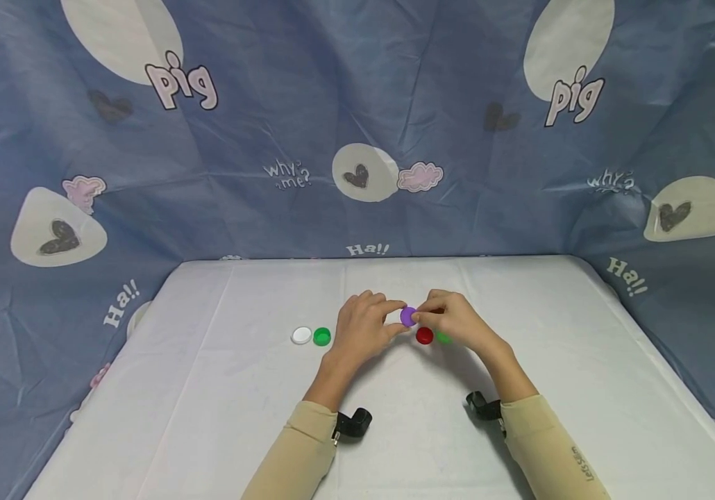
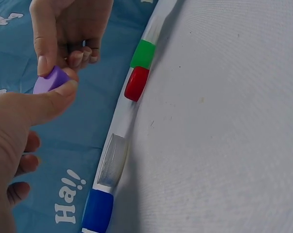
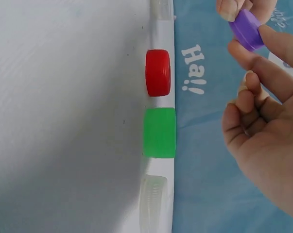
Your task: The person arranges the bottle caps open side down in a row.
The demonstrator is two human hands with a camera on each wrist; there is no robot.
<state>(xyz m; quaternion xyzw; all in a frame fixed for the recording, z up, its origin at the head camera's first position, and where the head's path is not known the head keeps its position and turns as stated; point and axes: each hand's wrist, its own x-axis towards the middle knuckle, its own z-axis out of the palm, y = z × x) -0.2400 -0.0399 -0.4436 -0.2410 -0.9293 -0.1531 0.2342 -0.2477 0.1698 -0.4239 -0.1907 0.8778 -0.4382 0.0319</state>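
Note:
A purple cap is held up above the white table between both hands. The left hand pinches it by its edge between thumb and index finger. From the other side, the right hand pinches it with thumb and index finger, its other fingers curled inward in the right wrist view. Just below the hands, a red cap stands beside a light green cap, partly behind the right hand in the head view.
Left of the left hand lie a white cap and a darker green cap. The left wrist view shows a clear ribbed cap and a blue cap; another clear cap is in the right wrist view. Patterned blue cloth hangs behind.

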